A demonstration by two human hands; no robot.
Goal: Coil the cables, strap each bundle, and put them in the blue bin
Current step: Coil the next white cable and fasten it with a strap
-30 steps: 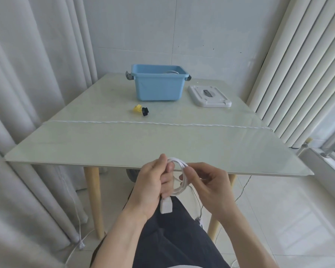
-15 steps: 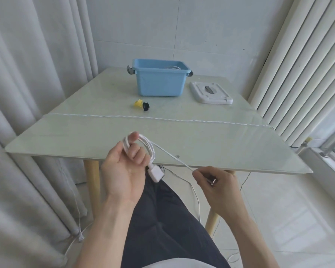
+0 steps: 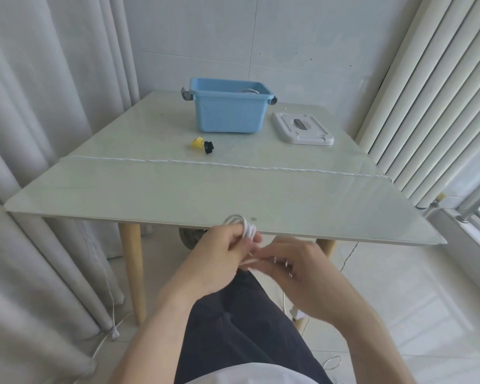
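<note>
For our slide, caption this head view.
Both hands coil a white cable at the table edge; blue bin waits.

I see a glossy, smooth glass-like tabletop (image 3: 150, 195) on pale wooden legs (image 3: 133, 273). The bin (image 3: 227, 115) looks like matt blue plastic, the lid (image 3: 302, 128) smooth white plastic. Curtains (image 3: 39, 134) are soft cloth; the floor (image 3: 399, 286) shiny tile.

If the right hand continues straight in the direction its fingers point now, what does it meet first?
Probably the left hand, which holds the coiled white cable. The right hand points left toward it; they look nearly touching, though blur hides the exact gap.
</note>
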